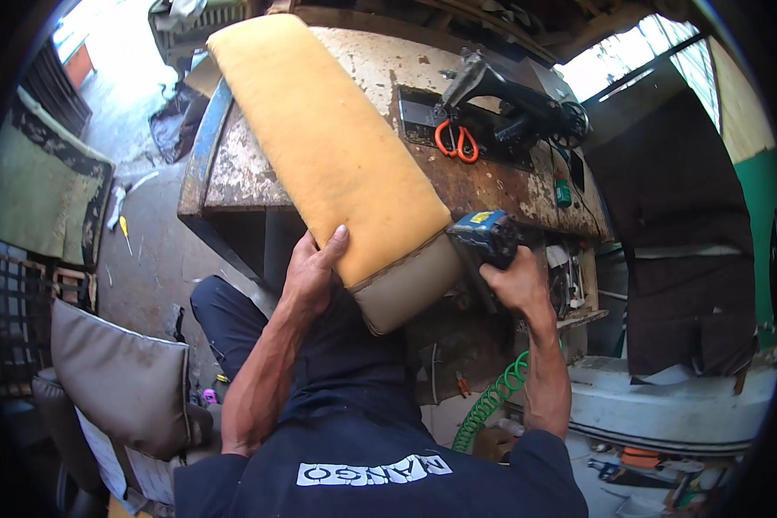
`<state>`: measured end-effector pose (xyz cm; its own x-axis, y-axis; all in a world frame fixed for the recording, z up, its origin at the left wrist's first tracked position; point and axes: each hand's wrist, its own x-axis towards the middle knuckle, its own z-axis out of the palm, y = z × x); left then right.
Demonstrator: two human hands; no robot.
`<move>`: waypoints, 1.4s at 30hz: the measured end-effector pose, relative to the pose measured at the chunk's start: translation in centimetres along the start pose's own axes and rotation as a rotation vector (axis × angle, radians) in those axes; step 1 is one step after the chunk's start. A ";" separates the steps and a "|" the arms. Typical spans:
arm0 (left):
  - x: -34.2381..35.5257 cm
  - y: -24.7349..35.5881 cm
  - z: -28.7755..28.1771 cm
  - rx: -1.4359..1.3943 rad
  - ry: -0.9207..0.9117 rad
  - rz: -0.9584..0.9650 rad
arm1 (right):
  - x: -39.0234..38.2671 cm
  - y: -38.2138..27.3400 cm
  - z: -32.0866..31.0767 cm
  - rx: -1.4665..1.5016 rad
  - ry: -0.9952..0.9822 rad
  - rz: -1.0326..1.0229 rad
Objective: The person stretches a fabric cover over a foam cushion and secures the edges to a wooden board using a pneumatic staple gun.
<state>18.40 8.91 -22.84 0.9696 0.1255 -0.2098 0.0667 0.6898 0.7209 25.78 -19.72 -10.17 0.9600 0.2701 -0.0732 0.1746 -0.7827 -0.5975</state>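
A long padded cushion (337,129) with bare yellow foam lies slantwise over the worn table's front edge, its near end covered in grey-brown upholstery (410,285). My left hand (313,268) grips the cushion's left edge, thumb on top of the foam and fingers out of sight below. In my right hand (520,281) is a blue and black pneumatic staple gun (485,237), held against or close beside the right edge where foam and cover meet. Whether its nose touches is hidden. A green coiled air hose (492,401) runs below my right forearm.
Behind the cushion, a black sewing machine (501,95) stands on the worn wooden table (242,164), with orange-handled scissors (456,141) beside it. A grey-brown padded seat (121,371) sits at lower left. Dark material (673,224) hangs at right. A yellow screwdriver (124,229) lies on the floor.
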 end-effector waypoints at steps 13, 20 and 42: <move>-4.1 -2.1 0.1 0.106 0.118 0.055 | 0.0 15.0 -9.8 -0.307 0.398 0.370; -4.9 -5.1 1.0 0.031 0.130 -0.100 | 0.6 32.8 -13.9 -0.569 0.389 0.735; -5.4 -3.2 0.8 0.147 0.130 -0.058 | 4.8 6.0 10.1 0.436 -0.102 0.070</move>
<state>13.11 5.48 -23.52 0.9253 0.1856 -0.3306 0.1647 0.5887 0.7914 29.25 -17.42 -22.19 0.9360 0.2958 -0.1907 -0.0194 -0.4977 -0.8671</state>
